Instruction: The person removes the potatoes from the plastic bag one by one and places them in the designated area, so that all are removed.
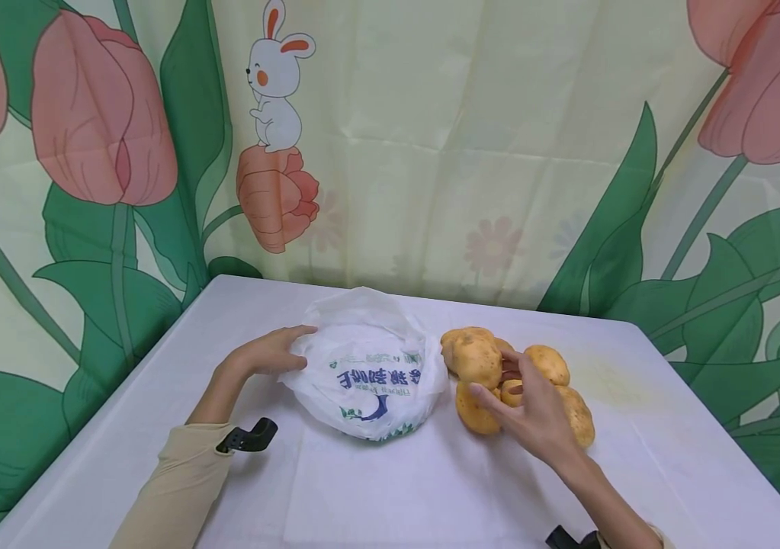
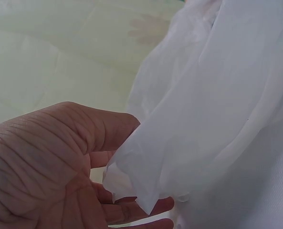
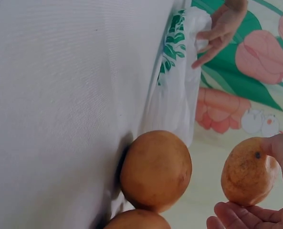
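A white plastic bag with blue lettering and green print lies puffed on the table, its rim raised at the back. My left hand is at the bag's left side, thumb and fingers spread apart. Thin plastic hangs between that thumb and the fingers in the left wrist view. Right of the bag, my right hand pinches a potato between thumb and fingertips, lifted over the others. More potatoes sit close together below it; my hand partly hides them in the head view.
The table has a white cover. At the pile's right side lie a potato and another potato. Behind the table hangs a curtain printed with tulips and a rabbit.
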